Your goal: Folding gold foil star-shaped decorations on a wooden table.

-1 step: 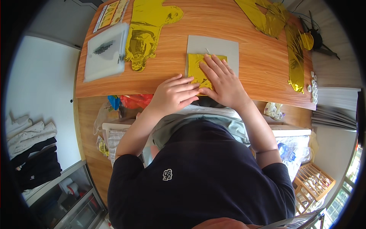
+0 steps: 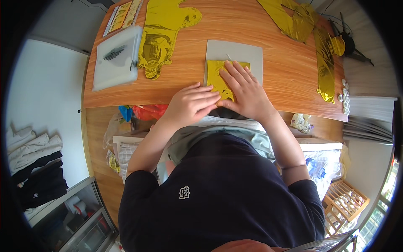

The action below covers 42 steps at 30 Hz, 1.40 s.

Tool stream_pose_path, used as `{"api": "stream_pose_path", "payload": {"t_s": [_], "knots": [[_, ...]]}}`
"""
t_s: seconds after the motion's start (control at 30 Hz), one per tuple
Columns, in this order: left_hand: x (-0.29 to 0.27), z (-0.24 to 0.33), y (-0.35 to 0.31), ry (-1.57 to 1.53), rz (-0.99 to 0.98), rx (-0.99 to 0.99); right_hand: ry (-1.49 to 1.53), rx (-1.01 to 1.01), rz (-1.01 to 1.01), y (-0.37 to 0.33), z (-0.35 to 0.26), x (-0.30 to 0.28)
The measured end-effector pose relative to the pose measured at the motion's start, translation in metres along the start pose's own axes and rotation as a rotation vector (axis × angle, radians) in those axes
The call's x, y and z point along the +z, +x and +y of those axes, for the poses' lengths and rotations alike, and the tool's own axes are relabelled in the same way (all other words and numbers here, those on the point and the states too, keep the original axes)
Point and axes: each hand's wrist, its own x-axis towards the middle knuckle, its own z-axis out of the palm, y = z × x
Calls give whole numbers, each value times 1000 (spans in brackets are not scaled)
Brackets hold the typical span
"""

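Note:
A folded gold foil balloon lies as a flat, shiny packet on a grey card at the near edge of the table. My right hand is spread flat over the packet's right part, pressing on it with fingers stretched out. At its lower left edge rests my left hand, fingers extended and slightly apart, their tips meeting the foil near my right thumb. Both hands are open and grip nothing visible. A small pale tail sticks out above the packet. My hands hide its lower and right parts.
Unfolded gold foil balloons lie at the back left and on the right of the wooden table. A stack of clear plastic bags sits at left. Small white pieces line the right edge, near a black stand.
The fingers of my left hand have drawn slightly closer together. My right hand stays on the packet in almost the same place.

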Motion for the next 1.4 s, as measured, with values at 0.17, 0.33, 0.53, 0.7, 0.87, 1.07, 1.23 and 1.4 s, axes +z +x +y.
{"api": "stream_pose_path", "payload": {"t_s": [0.17, 0.33, 0.53, 0.7, 0.87, 1.07, 1.23, 1.4], "knots": [[-14, -5, 18, -273, 39, -263, 1, 4, -18, 0, -4, -4], [-4, -19, 42, 141, 51, -243, 20, 27, -39, 0, -7, -7], [-1, -23, 49, 300, 5, -379, 20, 70, -33, 0, -12, -8], [-7, -30, 64, -326, -88, -592, 40, 73, -7, 0, -12, -7], [-11, -32, 75, -595, -244, -706, 37, 85, 18, -1, -12, -7], [-14, -29, 87, -956, -181, -809, 58, 106, 69, 2, -14, -23], [-24, -32, 110, -971, -207, -830, 41, 102, 144, 11, -3, -39], [2, -61, 111, -829, -192, -830, 18, 148, 79, 12, 12, -17]]}}
